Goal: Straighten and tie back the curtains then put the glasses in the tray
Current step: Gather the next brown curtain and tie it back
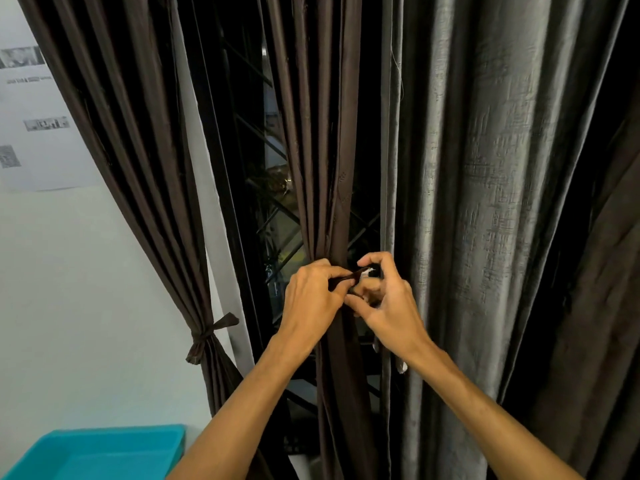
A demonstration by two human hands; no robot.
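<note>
A dark brown middle curtain (318, 168) hangs gathered into a narrow bunch in front of the window. My left hand (311, 299) and my right hand (384, 303) meet at its waist, each pinching an end of a thin dark tie-back strip (349, 274) wrapped around it. Another brown curtain (138, 168) on the left is bound with a knotted tie-back (207, 336). A turquoise tray (100, 452) sits at the lower left; it holds nothing that I can see. No glasses are in view.
A grey textured curtain (485, 202) hangs to the right, with a darker one at the far right edge. Behind the curtains is a dark window with a diamond metal grille (277, 220). A printed sheet (34, 116) is stuck on the white wall at left.
</note>
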